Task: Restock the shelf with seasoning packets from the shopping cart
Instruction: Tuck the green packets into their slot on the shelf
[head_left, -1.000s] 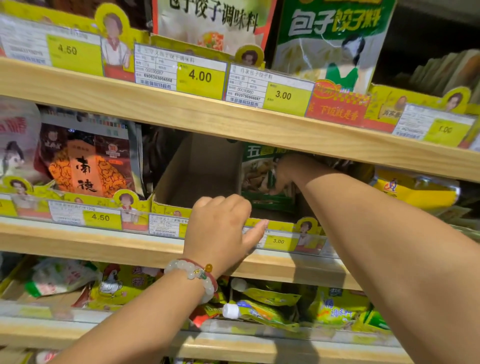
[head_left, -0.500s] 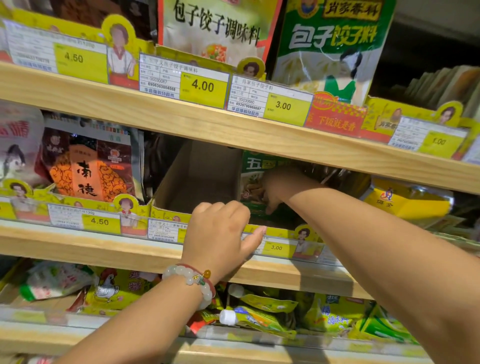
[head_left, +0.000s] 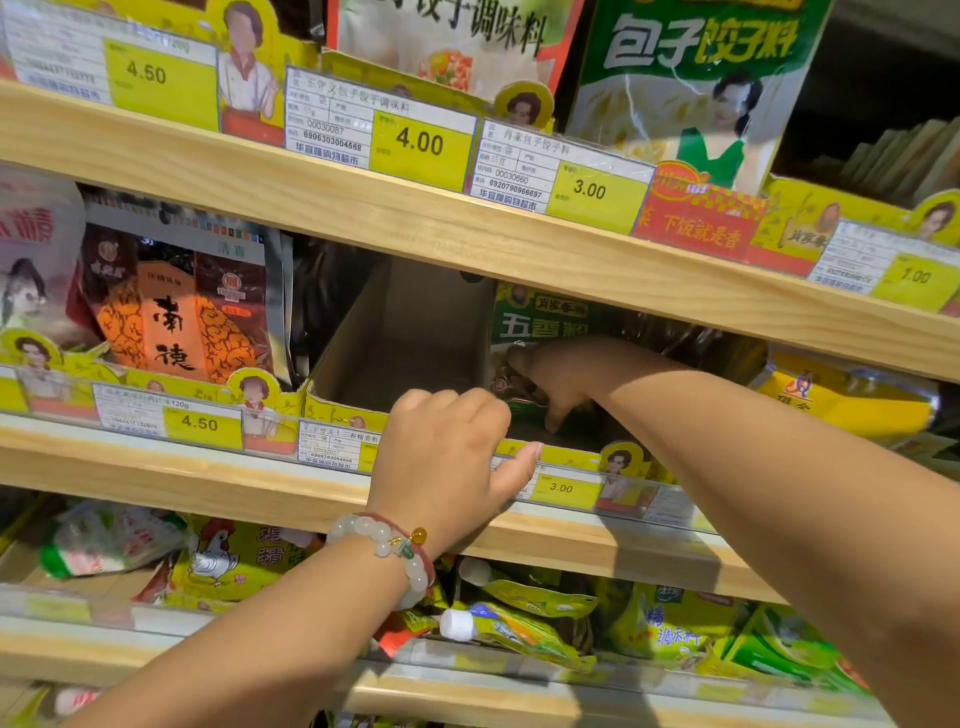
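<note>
Packets (head_left: 535, 332) of green five-spice stand in the right half of the box (head_left: 410, 332) on the middle shelf (head_left: 156, 467), and our right hand (head_left: 558, 379) is reaching in against their front, fingers curled on the lower face; whether it pinches one we cannot tell. Our left hand (head_left: 447, 452) hooks curled fingers over the box's front lip, thumb on the price strip. We should brace the box, then push the packets upright and back.

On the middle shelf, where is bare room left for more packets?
The cardboard display box shows bare floor between the orange-brown packets and the green five-spice packets under the right hand. The left hand grips its front lip. Either side is crowded.
</note>
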